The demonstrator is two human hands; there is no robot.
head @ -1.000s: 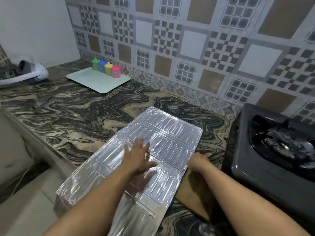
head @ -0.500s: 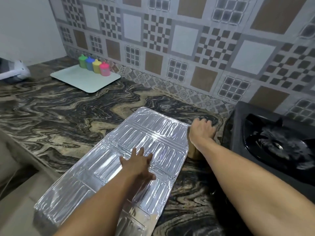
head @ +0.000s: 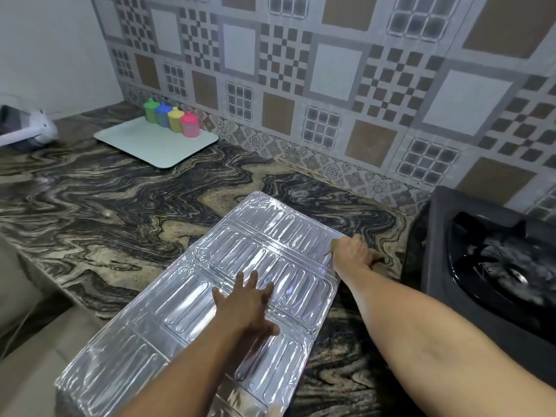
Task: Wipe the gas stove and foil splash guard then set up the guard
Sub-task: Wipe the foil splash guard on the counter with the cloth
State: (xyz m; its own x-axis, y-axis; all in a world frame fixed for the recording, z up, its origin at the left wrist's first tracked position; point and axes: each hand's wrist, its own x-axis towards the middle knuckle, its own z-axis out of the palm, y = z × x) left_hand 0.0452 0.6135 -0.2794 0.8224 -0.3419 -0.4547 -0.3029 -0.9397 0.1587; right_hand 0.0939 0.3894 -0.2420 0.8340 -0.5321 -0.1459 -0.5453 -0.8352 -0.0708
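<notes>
The foil splash guard (head: 261, 245) lies flat and unfolded on the marble counter (head: 120, 206), its near end hanging over the counter's front edge. My left hand (head: 246, 302) presses on its middle with fingers spread and straight. My right hand (head: 350, 251) is at the guard's far right edge, fingers curled round a brown cloth (head: 379, 267) that shows only a little beneath the hand. The black gas stove (head: 469, 266) stands on the right, just beyond my right hand, with its burner (head: 511, 272) in view.
A pale tray (head: 150, 145) with several coloured cups (head: 171, 117) sits at the back left against the tiled wall (head: 331, 85). A white and grey appliance (head: 27, 130) lies at the far left. The counter's front edge drops off at the lower left.
My right hand slid with the cloth along the guard's right side, from its near part up to the far right edge. My left hand stayed pressed on the foil.
</notes>
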